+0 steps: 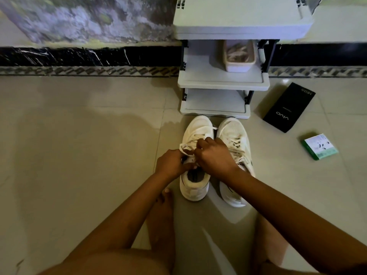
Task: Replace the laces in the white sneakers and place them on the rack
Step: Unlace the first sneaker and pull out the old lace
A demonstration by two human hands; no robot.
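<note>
Left hand fingers: curled tight, pinching a strand of the lace at the left side of the left sneaker's tongue; left hand sits over the shoe's left edge.
Right hand fingers: curled, pinching the lace above the upper eyelets; right hand lies across the gap between the two shoes, its wrist covering part of the right sneaker's laces.
Hands, relation: knuckles nearly touching over the tongue.
Left sneaker: upright on the floor, toe toward the rack, heel toward the person, lace loose at the top.
Right sneaker: just beside the left one, laced, tilted slightly outward at the heel.
Rack: grey shelves, directly ahead; both toes sit just at the front lip of the bottom shelf.
Tub: on the middle shelf, right side, holding pale strands; contents blurred.
Black box: on the floor, right of the rack, apart from the shoes.
Green box: further right, well apart.
Floor: wide bare tile left of the shoes up to the dark skirting.
Foot: bare, near the left sneaker's heel.
</note>
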